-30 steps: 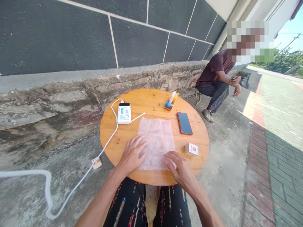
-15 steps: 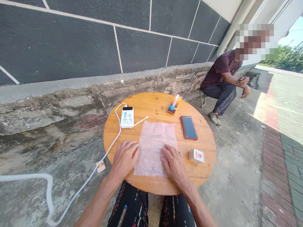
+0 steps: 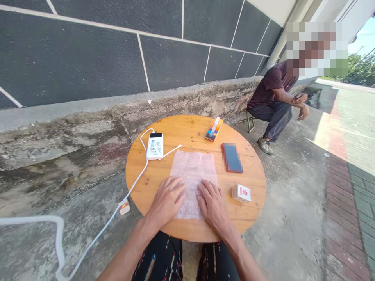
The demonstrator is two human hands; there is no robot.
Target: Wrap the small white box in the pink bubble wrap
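A pinkish sheet of bubble wrap point(image 3: 193, 166) lies flat on the round wooden table point(image 3: 187, 230) in front of me. My left hand point(image 3: 168, 195) rests on its left side, fingers stretched out and the palm down. On its right side lies my right hand point(image 3: 212, 201), fingers also extended and slightly spread. Neither hand grips anything. Just right of my right hand stands a small white box point(image 3: 241, 193) with a red mark. Beyond it is a phone point(image 3: 233, 157) in a red case.
A white power bank point(image 3: 155, 146) with a cable point(image 3: 137, 179) sits at the table's left; the cable runs off to the ground. An orange and blue box point(image 3: 213, 129) is near the far edge. A person point(image 3: 277, 93) sits on a stool at right. A dark wall point(image 3: 102, 58) stands behind.
My left hand has moved right, from the bubble wrap's left edge onto the sheet. The right hand stays in nearly the same place on it. The view has shifted slightly.
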